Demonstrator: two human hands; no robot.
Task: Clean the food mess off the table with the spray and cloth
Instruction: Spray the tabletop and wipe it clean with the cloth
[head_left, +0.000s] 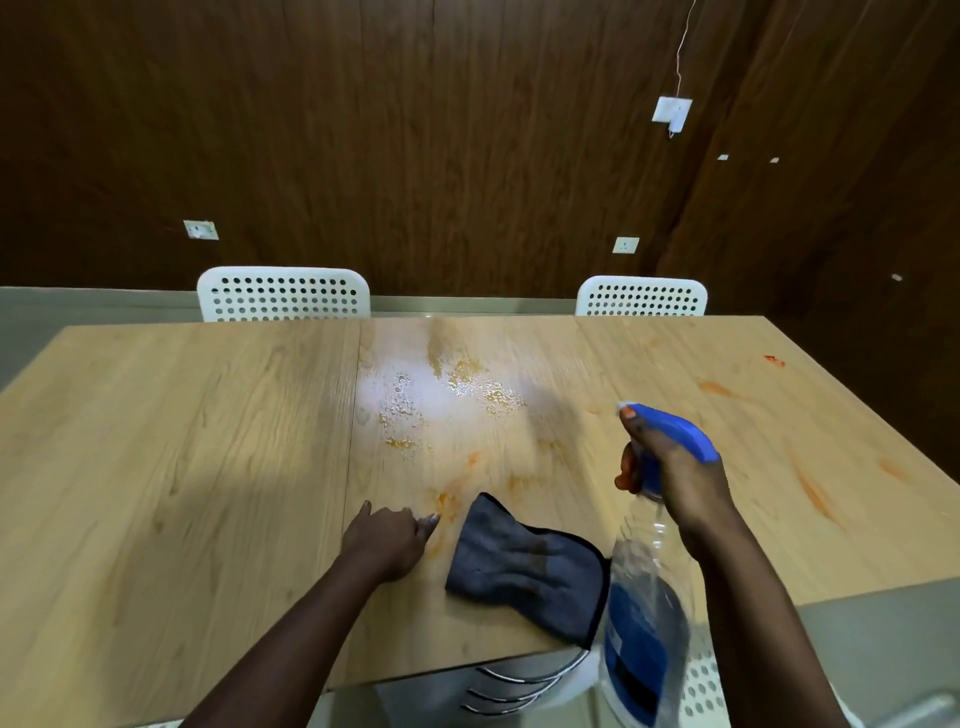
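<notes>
Right hand (675, 467) gripping clear spray bottle (647, 613) — liquid level indiscernible, left hand (387, 535) resting loose on table (182, 415), grey cloth (524, 566) beside it, orange food smears (447, 501) — wet patch (415, 395) mid-table.

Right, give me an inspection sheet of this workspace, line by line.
Surface: wooden table, wet sprayed patch at centre, orange food smears on the right side.
Job's things: spray bottle held up at the near edge; grey cloth lying crumpled on the table.
Clutter: nothing seen.
Grippers: right hand grips the bottle's blue trigger head; left hand rests on the table beside the cloth, not touching it.
Cables: thin wire hanging to a wall box.
Surroundings: two white perforated chairs, dark wood-panelled wall with sockets.
</notes>
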